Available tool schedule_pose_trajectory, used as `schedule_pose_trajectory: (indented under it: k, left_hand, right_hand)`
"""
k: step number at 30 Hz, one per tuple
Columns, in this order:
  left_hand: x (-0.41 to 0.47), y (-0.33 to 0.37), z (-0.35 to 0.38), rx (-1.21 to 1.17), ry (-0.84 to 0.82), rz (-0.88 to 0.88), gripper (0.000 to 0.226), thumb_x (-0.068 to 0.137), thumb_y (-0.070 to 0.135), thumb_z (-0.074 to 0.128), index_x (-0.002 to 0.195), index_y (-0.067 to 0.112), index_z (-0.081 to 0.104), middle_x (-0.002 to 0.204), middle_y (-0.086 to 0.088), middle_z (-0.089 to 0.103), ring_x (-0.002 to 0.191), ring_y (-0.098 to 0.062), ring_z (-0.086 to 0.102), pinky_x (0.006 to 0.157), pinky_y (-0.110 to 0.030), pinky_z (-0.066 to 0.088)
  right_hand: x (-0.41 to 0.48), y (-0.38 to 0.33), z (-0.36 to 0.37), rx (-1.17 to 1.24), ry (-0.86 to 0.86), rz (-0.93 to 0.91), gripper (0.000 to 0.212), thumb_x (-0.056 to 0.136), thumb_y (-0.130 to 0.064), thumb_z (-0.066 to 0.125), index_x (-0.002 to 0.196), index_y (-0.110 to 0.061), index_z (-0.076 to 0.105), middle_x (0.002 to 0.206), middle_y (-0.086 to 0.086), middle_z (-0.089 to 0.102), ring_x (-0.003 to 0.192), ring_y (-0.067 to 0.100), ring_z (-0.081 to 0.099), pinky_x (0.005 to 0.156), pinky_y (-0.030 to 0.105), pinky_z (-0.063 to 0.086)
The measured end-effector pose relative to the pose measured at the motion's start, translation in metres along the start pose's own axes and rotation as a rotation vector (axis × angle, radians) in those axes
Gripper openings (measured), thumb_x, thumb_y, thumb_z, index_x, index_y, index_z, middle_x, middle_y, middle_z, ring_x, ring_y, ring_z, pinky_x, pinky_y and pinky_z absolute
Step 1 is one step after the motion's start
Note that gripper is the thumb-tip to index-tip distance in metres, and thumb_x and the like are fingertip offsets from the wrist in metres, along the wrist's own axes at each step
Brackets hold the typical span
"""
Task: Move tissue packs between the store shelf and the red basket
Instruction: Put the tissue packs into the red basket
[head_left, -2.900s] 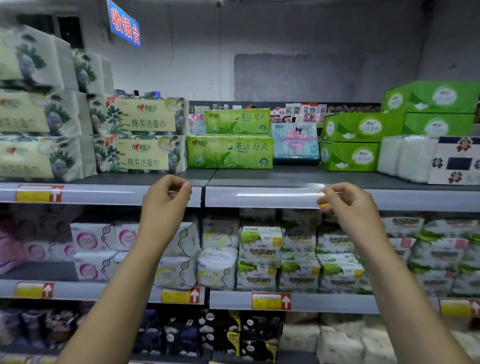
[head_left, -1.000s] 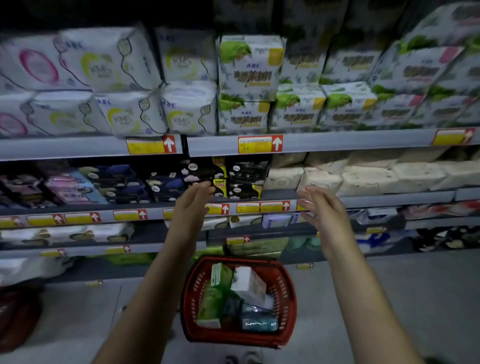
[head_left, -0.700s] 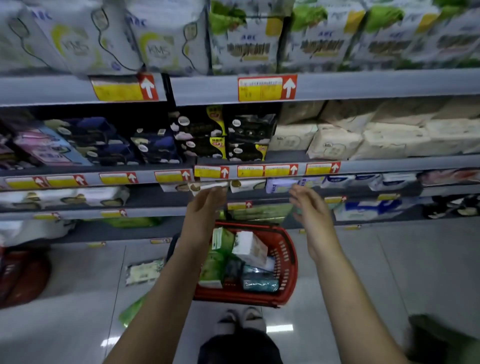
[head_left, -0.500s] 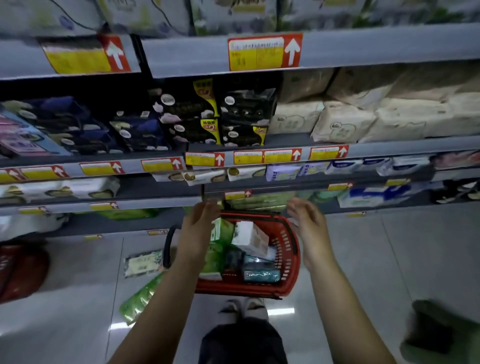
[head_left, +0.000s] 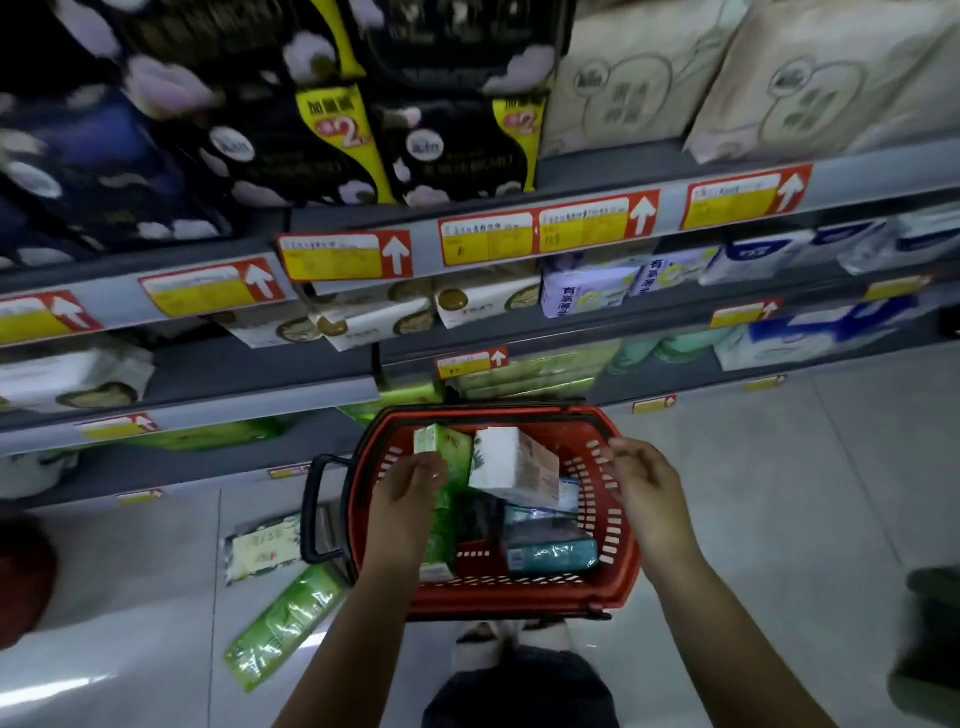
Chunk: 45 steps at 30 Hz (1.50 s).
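The red basket (head_left: 519, 603) stands on the floor at the foot of the store shelf (head_left: 218, 371). Inside it are an upright green tissue pack (head_left: 452, 447), a tilted white pack (head_left: 511, 465) and a teal pack (head_left: 550, 551) lying flat. My left hand (head_left: 408, 493) is inside the basket's left side, fingers against the green pack without a clear grip. My right hand (head_left: 647, 493) hovers over the basket's right rim, fingers spread and holding nothing.
A long green pack (head_left: 283, 623) and a cream pack (head_left: 265, 551) lie on the floor left of the basket, by its black handle (head_left: 311, 509). My feet (head_left: 514, 639) are just behind the basket. Shelves above hold dark and beige packs. A dark shape (head_left: 930, 649) sits at far right.
My view has dropped from the top shelf to the floor. Both hands came down from the shelf edge to the basket, the left one now reaching the green pack.
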<state>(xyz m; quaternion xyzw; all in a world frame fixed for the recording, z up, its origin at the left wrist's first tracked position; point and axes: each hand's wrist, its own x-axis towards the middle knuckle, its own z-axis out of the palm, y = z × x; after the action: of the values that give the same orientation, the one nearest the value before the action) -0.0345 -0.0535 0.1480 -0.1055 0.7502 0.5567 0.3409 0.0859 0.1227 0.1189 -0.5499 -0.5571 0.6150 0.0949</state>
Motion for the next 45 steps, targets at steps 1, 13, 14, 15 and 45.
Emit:
schedule_pose_trajectory:
  k: [1, 13, 14, 15, 45]
  left_hand:
    - [0.008, -0.011, 0.001, 0.019, 0.009, -0.004, 0.027, 0.064, 0.04, 0.056, 0.084, 0.024, 0.064, 0.099, -0.007, 0.067, 0.104, -0.03, 0.061, 0.099, -0.049, 0.044]
    - [0.12, -0.131, 0.021, 0.316, 0.045, 0.076, 0.02, 0.095, 0.013, 0.052, 0.114, 0.018, 0.058, 0.103, -0.005, 0.06, 0.093, -0.023, 0.057, 0.073, -0.028, 0.042]
    - [0.129, -0.139, 0.022, 0.32, 0.047, 0.059, 0.028, 0.095, 0.014, 0.053, 0.123, 0.016, 0.054, 0.11, -0.004, 0.056, 0.099, -0.022, 0.055, 0.076, -0.029, 0.042]
    - [0.139, -0.146, 0.022, 0.318, 0.055, 0.049, 0.036, 0.095, 0.015, 0.054, 0.131, 0.014, 0.049, 0.115, -0.002, 0.051, 0.104, -0.022, 0.053, 0.079, -0.029, 0.042]
    - [0.219, -0.208, 0.022, 0.386, 0.201, 0.097, 0.035, 0.08, 0.02, 0.074, 0.086, 0.011, 0.041, 0.069, 0.0, 0.043, 0.061, -0.016, 0.042, 0.054, -0.029, 0.036]
  right_hand:
    - [0.007, 0.01, 0.003, -0.031, 0.003, 0.007, 0.017, 0.094, -0.014, 0.05, 0.09, -0.024, 0.063, 0.11, 0.013, 0.067, 0.104, 0.033, 0.062, 0.096, 0.052, 0.048]
    - [0.086, 0.122, 0.058, -0.24, -0.114, -0.006, 0.013, 0.096, -0.014, 0.049, 0.103, -0.013, 0.06, 0.1, 0.004, 0.062, 0.083, 0.013, 0.056, 0.068, 0.025, 0.042]
    - [0.092, 0.132, 0.063, -0.26, -0.122, -0.003, 0.013, 0.096, -0.015, 0.05, 0.104, -0.013, 0.06, 0.099, 0.002, 0.061, 0.086, 0.014, 0.057, 0.073, 0.026, 0.045]
    - [0.098, 0.14, 0.067, -0.278, -0.128, 0.001, 0.015, 0.096, -0.015, 0.05, 0.107, -0.013, 0.059, 0.099, 0.0, 0.06, 0.09, 0.016, 0.058, 0.079, 0.031, 0.049]
    - [0.165, 0.222, 0.135, -0.414, -0.087, -0.097, 0.047, 0.089, -0.022, 0.062, 0.125, 0.003, 0.046, 0.094, 0.007, 0.052, 0.086, 0.017, 0.05, 0.073, 0.02, 0.034]
